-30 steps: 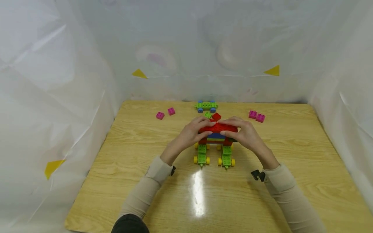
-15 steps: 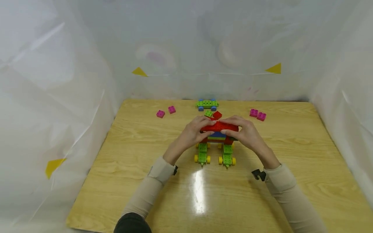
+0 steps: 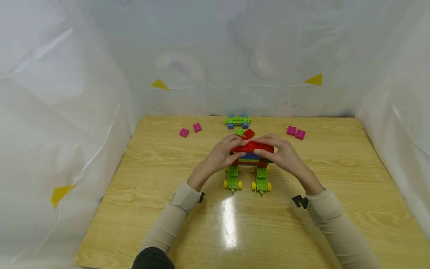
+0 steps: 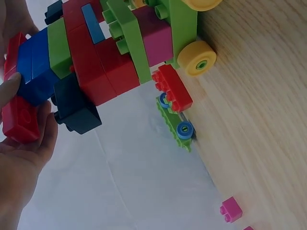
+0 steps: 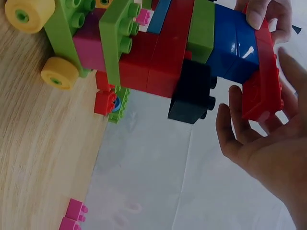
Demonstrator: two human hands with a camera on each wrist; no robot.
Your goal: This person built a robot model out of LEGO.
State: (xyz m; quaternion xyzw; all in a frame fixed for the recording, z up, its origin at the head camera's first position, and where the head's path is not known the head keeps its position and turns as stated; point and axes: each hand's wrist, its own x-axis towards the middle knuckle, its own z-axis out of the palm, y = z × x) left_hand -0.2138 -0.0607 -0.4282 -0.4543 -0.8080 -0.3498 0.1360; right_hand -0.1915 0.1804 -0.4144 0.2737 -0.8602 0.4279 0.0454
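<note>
A toy brick vehicle stands on the table, its green wheeled bases (image 3: pixel 233 181) running on yellow wheels. Stacked above are red, green and blue bricks (image 5: pixel 235 43), with a black brick (image 4: pixel 74 103) sticking out at the side. Along the top lies a long red brick piece (image 3: pixel 252 147). My left hand (image 3: pixel 223 151) grips its left end, thumb on the near side and fingers over the far side. The right hand (image 3: pixel 285 153) holds the other end between thumb and fingers; the right wrist view shows those fingers curved around the red end.
Behind the vehicle are a loose red brick (image 3: pixel 249 133), a small green brick (image 3: pixel 239 132) and a green base with blue wheels (image 3: pixel 237 120). Pink bricks lie at the back left (image 3: pixel 184 132) and back right (image 3: pixel 300 134). White sheeting (image 3: pixel 215 56) encloses the wooden table (image 3: pixel 151 160).
Both hands stay on the red top piece, which has tipped slightly so its upper face looks different. Otherwise things keep their places.
</note>
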